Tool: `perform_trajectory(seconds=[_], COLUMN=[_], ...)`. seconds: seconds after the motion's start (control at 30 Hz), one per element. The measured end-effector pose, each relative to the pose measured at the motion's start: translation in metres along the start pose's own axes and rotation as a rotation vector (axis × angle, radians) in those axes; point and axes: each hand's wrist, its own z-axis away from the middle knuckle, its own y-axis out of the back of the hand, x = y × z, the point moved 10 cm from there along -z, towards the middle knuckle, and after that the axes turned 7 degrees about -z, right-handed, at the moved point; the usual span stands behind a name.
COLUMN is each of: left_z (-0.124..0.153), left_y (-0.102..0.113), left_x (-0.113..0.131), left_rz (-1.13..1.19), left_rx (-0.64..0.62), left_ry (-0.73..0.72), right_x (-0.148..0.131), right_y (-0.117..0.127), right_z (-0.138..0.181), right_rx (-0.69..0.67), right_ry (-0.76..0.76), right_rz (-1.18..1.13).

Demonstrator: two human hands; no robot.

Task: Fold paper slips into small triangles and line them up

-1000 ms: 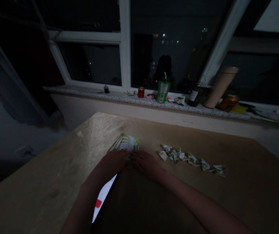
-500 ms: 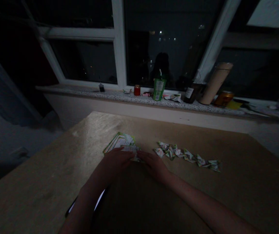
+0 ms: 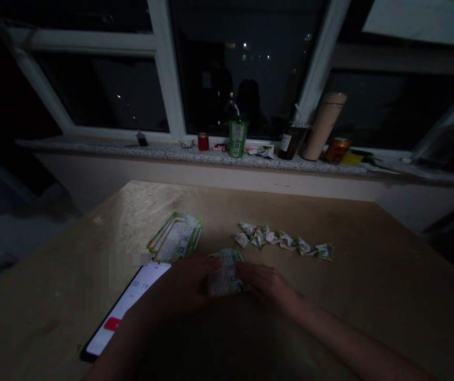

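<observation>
over the table (image 3: 354,222), i now have one packet (image 3: 225,276) clear of the stack (image 3: 180,238): left hand (image 3: 195,272) and right hand (image 3: 269,279), fingers barely bent, hold its sides, so it's singled out for handling.

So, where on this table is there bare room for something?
Bare tabletop shows right of the row of folded papers, between that row and the wall, and left of the phone. It is crowded around the left hand and right hand, where the phone, fanned leaflets and one separate leaflet are close. Between the forearms is too dark to tell.
</observation>
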Motion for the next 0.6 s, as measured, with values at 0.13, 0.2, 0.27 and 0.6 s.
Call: perform_trajectory(seconds=[0.13,0.2,0.27,0.6], left_z=[-0.003,-0.004,-0.006,-0.012], left_y=[-0.011,-0.016,-0.022,-0.053], left_x=[0.011,0.017,0.021,0.051], left_rz=[-0.041,-0.068,-0.094,-0.113], left_rx=[-0.062,-0.078,-0.086,-0.105], left_ry=[0.001,-0.013,-0.031,-0.174], right_x=[0.003,0.004,0.005,-0.007], right_y=[0.002,0.003,0.004,0.023], right_z=[0.011,0.016,0.021,0.055], right_rx=[-0.013,-0.024,-0.033,-0.070], right_ry=[-0.007,-0.014,-0.027,-0.076], right_rz=[0.011,0.018,0.025,0.110])
